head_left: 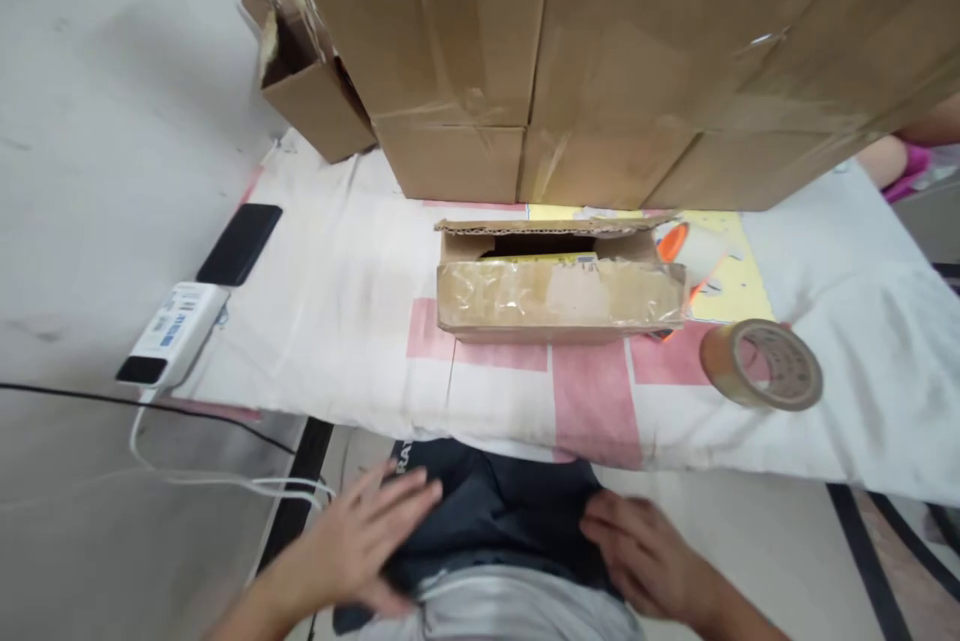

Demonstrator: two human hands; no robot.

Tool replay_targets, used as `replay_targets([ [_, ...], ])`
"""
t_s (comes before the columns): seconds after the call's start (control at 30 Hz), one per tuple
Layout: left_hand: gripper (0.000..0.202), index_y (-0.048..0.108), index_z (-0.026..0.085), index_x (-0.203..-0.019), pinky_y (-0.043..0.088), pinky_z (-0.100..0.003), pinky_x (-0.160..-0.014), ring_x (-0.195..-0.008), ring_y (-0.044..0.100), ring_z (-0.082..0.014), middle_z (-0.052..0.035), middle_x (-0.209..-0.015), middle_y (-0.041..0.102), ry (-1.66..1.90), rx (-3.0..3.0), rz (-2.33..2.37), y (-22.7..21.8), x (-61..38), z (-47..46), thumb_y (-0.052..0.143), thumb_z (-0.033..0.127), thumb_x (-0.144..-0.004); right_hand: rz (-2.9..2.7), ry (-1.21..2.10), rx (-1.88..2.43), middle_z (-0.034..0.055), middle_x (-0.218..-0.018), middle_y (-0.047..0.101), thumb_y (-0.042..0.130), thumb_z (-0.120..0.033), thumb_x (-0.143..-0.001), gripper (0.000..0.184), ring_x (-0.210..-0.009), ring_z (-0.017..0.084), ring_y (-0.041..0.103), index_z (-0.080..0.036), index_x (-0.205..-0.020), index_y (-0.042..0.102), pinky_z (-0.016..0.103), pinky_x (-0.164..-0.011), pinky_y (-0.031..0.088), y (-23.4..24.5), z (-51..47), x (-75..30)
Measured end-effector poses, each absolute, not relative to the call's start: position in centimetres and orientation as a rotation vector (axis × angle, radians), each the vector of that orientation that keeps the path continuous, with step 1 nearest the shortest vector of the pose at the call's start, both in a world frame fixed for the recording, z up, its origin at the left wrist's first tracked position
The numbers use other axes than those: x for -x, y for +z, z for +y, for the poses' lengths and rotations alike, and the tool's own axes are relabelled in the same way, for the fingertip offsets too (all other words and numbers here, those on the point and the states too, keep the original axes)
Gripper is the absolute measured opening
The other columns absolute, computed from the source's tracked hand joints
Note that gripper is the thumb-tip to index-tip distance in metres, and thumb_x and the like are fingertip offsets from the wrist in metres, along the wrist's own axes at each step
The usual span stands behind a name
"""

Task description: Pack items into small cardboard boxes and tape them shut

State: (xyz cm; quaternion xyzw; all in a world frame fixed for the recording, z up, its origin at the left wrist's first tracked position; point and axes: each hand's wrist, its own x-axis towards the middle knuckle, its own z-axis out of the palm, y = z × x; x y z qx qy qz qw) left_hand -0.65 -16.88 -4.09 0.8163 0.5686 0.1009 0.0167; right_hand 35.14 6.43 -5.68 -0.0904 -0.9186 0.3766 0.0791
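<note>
My left hand (367, 541) lies flat on my dark shirt (495, 511) below the table's near edge, fingers stretched out and holding nothing. My right hand (637, 551) rests against the same shirt with fingers loosely curled, nothing visible in them. Both hands are well short of the small taped cardboard box (559, 291), which stands on the cloth-covered table (337, 321) with its top flap up. A roll of brown packing tape (761, 363) lies to the right of that box.
A wall of large cardboard cartons (600, 51) fills the back of the table. A smaller torn carton (307, 71) leans at the back left. A black phone (240, 243) and a white power bank (174, 333) with white cable sit at the left edge. Orange-handled object (671, 243) behind the box.
</note>
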Motion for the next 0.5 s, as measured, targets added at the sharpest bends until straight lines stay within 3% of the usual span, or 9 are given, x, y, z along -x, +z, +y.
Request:
replay_targets([
  [0.07, 0.037, 0.069, 0.032, -0.116, 0.048, -0.038, -0.11, -0.127, 0.059, -0.0196, 0.0045, -0.132, 0.068, 0.505, -2.65, 1.869, -1.1, 1.5, -12.2, 0.07, 0.022, -0.08, -2.577, 0.754, 0.274, -0.0061, -0.095, 0.077, 0.066, -0.037, -0.073, 0.056, -0.081, 0.031, 0.076, -0.065, -0.121, 0.059, 0.046, -0.067, 0.065, -1.5, 10.4, -31.7],
  [0.13, 0.041, 0.068, 0.036, -0.114, 0.043, -0.033, -0.115, -0.129, 0.057, -0.0153, 0.009, -0.129, 0.068, 0.845, -2.862, 1.929, 2.2, 1.0, -7.5, 0.075, 0.019, -0.077, -2.261, 0.311, 0.407, -0.0013, -0.096, 0.074, 0.067, -0.033, -0.073, 0.057, -0.085, 0.032, 0.074, -0.057, -0.124, 0.061, 0.054, -0.078, 0.061, 2.3, 14.0, -28.2],
  [0.2, 0.057, 0.061, 0.041, -0.126, 0.043, -0.042, -0.115, -0.136, 0.051, -0.0214, 0.0085, -0.137, 0.063, 1.215, -2.649, 2.269, 5.0, -0.4, -3.0, 0.079, 0.024, -0.075, -1.927, 0.153, 0.654, 0.0065, -0.124, 0.066, 0.063, -0.034, -0.078, 0.056, -0.118, 0.037, 0.062, -0.041, -0.134, 0.059, 0.063, -0.104, 0.045, 5.2, 17.1, -24.7],
  [0.27, 0.078, 0.038, 0.038, -0.148, 0.035, -0.057, -0.117, -0.146, 0.036, -0.0318, -0.0016, -0.151, 0.051, 1.247, -2.316, 2.407, 7.1, -1.6, 1.1, 0.076, 0.035, -0.08, -1.934, 0.345, 0.694, 0.0089, -0.125, 0.066, 0.059, -0.039, -0.085, 0.044, -0.124, 0.035, 0.057, -0.031, -0.128, 0.063, 0.059, -0.108, 0.041, 6.6, 19.3, -21.7],
  [0.33, 0.08, 0.032, 0.029, -0.154, 0.02, -0.064, -0.121, -0.15, 0.027, -0.0371, -0.0089, -0.159, 0.039, 1.033, -2.23, 2.397, 8.2, -2.2, 4.3, 0.069, 0.046, -0.085, -1.935, 0.616, 0.664, 0.0091, -0.113, 0.07, 0.054, -0.042, -0.089, 0.03, -0.117, 0.032, 0.061, -0.026, -0.109, 0.071, 0.054, -0.105, 0.045, 6.4, 20.5, -19.4],
  [0.43, 0.075, 0.038, 0.024, -0.152, 0.017, -0.06, -0.122, -0.148, 0.032, -0.0354, -0.0094, -0.159, 0.039, 0.679, -2.258, 2.286, 8.0, -1.7, 7.2, 0.066, 0.047, -0.087, -1.687, 0.866, 0.605, 0.0091, -0.103, 0.072, 0.045, -0.041, -0.094, 0.033, -0.106, 0.029, 0.066, -0.022, -0.088, 0.071, 0.053, -0.101, 0.047, 4.2, 20.6, -17.7],
  [0.5, 0.073, 0.04, 0.024, -0.151, 0.021, -0.057, -0.122, -0.146, 0.037, -0.0336, -0.0078, -0.157, 0.044, 0.571, -2.289, 2.225, 7.4, -1.1, 7.8, 0.067, 0.047, -0.087, -1.557, 0.899, 0.603, 0.0092, -0.105, 0.071, 0.044, -0.04, -0.093, 0.031, -0.108, 0.03, 0.066, -0.022, -0.089, 0.069, 0.054, -0.101, 0.046, 3.0, 20.1, -17.4],
])
